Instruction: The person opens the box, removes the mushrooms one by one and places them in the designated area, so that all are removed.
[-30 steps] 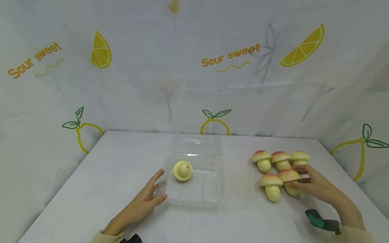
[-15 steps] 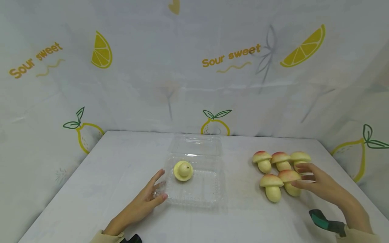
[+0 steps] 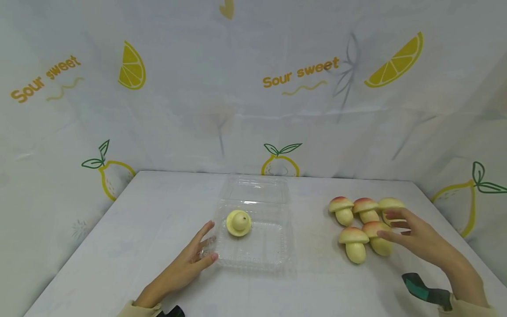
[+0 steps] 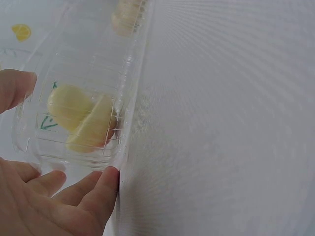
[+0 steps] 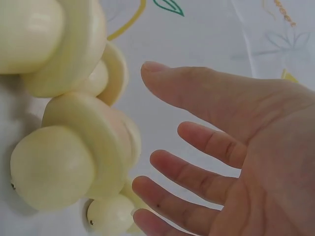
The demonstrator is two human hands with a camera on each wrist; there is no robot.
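Note:
A clear plastic clamshell box lies with its lid back on the white table. One toy mushroom, pale yellow with its stem upward, sits in the box's left part. My left hand rests at the box's left wall, fingers spread along it; in the left wrist view the fingertips touch the clear plastic. Over at the right, my right hand hovers beside the red-capped front right mushroom, holding nothing. In the right wrist view its fingers are loosely extended, apart from the nearest mushroom.
Several toy mushrooms with cream stems lie in two rows at the right, among them a front left one and a back left one. A white cloth with lemon prints hangs behind the table.
My right hand has drawn back slightly to the right from the front right mushroom, its fingers off it. The mushrooms, the box and my left hand stay in place.

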